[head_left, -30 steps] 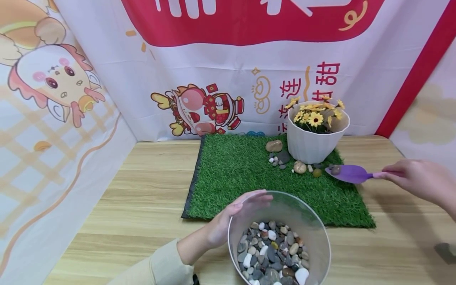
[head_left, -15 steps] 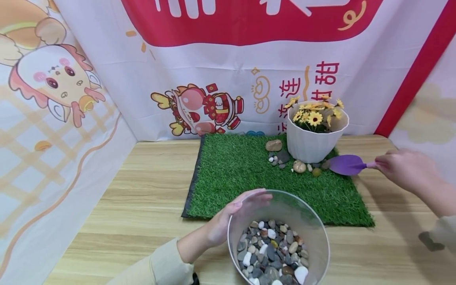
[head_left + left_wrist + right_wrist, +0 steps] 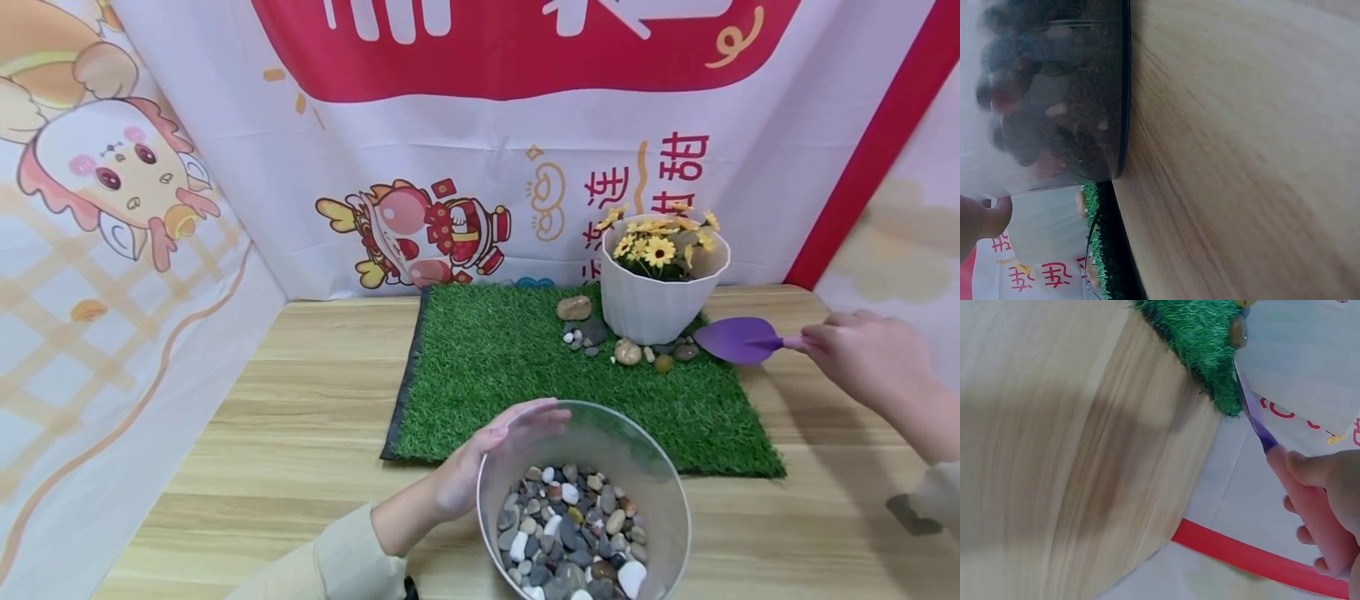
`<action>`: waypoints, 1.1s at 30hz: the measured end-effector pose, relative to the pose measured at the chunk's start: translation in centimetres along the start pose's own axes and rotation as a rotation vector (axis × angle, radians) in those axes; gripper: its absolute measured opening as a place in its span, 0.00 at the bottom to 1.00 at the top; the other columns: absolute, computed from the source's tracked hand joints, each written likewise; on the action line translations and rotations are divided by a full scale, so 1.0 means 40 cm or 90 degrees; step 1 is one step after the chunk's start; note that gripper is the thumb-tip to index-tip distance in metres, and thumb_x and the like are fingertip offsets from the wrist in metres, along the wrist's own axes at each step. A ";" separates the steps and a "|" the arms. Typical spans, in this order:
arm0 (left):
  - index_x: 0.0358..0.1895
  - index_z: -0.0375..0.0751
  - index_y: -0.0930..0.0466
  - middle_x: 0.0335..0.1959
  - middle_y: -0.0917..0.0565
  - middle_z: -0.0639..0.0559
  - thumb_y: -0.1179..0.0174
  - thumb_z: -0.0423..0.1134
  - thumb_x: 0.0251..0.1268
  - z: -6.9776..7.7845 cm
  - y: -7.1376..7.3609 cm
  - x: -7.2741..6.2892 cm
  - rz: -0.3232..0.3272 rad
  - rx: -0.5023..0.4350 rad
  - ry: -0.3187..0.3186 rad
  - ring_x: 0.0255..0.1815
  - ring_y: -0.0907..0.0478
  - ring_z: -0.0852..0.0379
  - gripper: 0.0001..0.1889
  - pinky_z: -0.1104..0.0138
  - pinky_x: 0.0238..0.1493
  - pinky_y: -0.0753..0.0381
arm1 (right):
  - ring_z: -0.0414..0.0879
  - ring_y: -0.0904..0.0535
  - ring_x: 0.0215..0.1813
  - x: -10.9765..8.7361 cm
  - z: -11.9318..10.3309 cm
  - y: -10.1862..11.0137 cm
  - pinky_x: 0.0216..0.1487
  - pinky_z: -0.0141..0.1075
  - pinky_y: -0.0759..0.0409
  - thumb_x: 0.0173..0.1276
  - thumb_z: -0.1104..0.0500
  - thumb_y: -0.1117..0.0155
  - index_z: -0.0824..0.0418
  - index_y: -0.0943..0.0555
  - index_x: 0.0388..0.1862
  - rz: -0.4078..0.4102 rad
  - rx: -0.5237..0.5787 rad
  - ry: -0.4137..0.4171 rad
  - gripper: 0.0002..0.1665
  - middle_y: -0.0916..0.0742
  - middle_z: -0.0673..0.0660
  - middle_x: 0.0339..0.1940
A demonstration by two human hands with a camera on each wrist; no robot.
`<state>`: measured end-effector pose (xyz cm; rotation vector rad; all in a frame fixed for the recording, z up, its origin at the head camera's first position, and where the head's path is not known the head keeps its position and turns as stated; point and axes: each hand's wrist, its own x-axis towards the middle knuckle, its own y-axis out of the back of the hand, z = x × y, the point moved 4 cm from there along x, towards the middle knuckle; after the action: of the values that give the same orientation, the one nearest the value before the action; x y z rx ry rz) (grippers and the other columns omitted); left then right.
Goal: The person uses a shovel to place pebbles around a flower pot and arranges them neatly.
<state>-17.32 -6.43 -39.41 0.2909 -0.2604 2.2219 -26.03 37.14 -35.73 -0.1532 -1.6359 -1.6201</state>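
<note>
My right hand [image 3: 873, 354] grips the pink handle [image 3: 1310, 512] of a small garden trowel [image 3: 738, 340] with a purple blade. The bare blade is held over the right edge of the artificial grass mat [image 3: 487, 367], its tip beside a dark stone [image 3: 686, 352]. My left hand [image 3: 465, 479] lies along the left side of a clear bucket [image 3: 622, 442], fingers extended behind its wall. Inside are many pebbles [image 3: 570, 533], grey, white and brown; the left wrist view shows the bucket wall [image 3: 1035, 112] from low down.
A white fluted pot [image 3: 656, 308] of yellow flowers [image 3: 658, 250] stands on the mat's back right. Around its base lie a brown stone [image 3: 574, 307], a tan stone [image 3: 627, 352] and several small pebbles. Behind the wooden table [image 3: 247, 467] hangs a printed cloth [image 3: 487, 167].
The stones that were on the trowel blade now lie on the grass beside the pot. My right hand has raised the trowel and drawn it back right. The left hand and bucket stay put.
</note>
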 end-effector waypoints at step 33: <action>0.79 0.26 0.55 0.79 0.45 0.29 0.74 0.49 0.82 0.001 0.005 0.001 -0.008 0.005 -0.002 0.80 0.47 0.35 0.34 0.46 0.79 0.49 | 0.62 0.18 0.30 0.037 -0.102 0.143 0.26 0.50 0.21 0.72 0.26 0.48 0.67 0.10 0.32 -0.024 0.068 -0.050 0.46 0.12 0.64 0.30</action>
<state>-17.49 -6.52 -39.39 0.2989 -0.2508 2.2101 -21.78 33.85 -30.98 -0.1327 -1.7910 -1.5682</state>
